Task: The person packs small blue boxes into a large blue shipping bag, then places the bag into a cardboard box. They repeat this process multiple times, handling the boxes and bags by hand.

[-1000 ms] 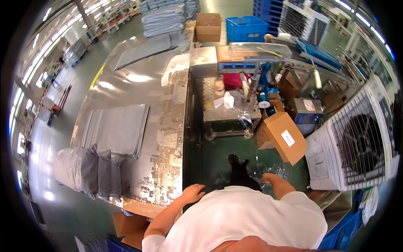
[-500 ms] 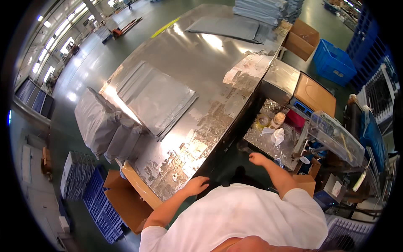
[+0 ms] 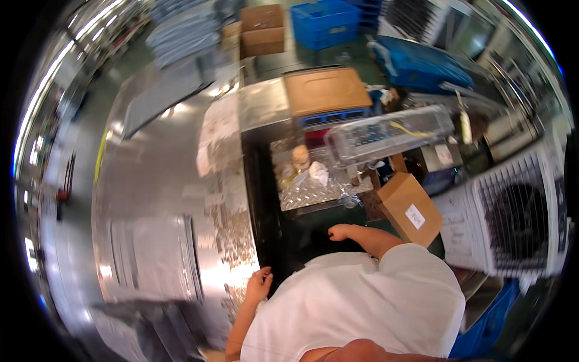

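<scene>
The left hand (image 3: 259, 283) rests with bent fingers on the edge of the big shiny metal table (image 3: 163, 199), holding nothing. The right hand (image 3: 341, 231) hangs loosely curled over the dark gap, near the bumpy metal shelf (image 3: 313, 193). The table looks hard, heavy and slippery; its edge seems best to grip.

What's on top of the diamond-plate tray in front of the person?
On the tray: a roll of brown tape, a crumpled white rag and small blurred bits. A clear plastic cover overhangs its far right part, hiding what lies beneath. Neither hand touches it.
</scene>
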### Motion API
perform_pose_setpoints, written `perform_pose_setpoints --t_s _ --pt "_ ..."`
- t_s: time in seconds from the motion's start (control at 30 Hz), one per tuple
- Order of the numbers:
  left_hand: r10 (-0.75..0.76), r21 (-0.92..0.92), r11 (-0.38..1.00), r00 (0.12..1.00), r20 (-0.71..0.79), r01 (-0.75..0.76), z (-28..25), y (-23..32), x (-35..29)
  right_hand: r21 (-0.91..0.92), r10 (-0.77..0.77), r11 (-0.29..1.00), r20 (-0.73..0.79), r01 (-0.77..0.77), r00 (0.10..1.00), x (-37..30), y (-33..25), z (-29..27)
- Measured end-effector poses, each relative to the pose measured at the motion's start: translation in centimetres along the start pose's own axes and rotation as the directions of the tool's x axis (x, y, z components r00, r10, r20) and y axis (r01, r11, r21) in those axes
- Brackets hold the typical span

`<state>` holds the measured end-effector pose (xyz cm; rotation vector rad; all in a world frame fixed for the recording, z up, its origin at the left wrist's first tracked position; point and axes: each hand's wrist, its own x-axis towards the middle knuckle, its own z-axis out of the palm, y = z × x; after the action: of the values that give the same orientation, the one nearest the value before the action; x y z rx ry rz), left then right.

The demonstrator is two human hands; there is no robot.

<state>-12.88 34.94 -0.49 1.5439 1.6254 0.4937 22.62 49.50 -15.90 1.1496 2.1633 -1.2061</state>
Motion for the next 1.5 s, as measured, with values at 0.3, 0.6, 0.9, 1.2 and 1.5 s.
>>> perform_pose_setpoints --t_s 0.3,0.6,0.9,1.2,1.5 --pt "0.1 0.173 0.964 0.878 0.469 -0.202 1.8 7.9 5.7 0.658 0.521 0.677 -0.113 -0.329 0.846 -8.6 11.1 6.5" --pt "-0.227 0.23 0.964 0.859 0.458 0.133 9.5 12.4 10.4 0.853 0.801 -0.13 -0.209 0.505 0.56 -2.1 28.0 -3.1" --pt "-0.533 0.298 0.842 0.777 0.336 0.449 16.4 15.5 13.9 0.529 0.727 -0.672 0.336 0.519 0.599 5.0 35.4 -10.3" --pt "-0.592 0.316 0.805 0.715 0.372 0.502 20.3 17.0 15.8 0.295 0.839 -0.543 0.244 0.786 0.487 10.1 42.0 -8.0" --pt "-0.647 0.304 0.762 0.663 0.376 0.572 20.8 15.3 13.1 0.535 0.87 -0.456 0.102 0.711 0.482 11.0 42.8 -8.7"
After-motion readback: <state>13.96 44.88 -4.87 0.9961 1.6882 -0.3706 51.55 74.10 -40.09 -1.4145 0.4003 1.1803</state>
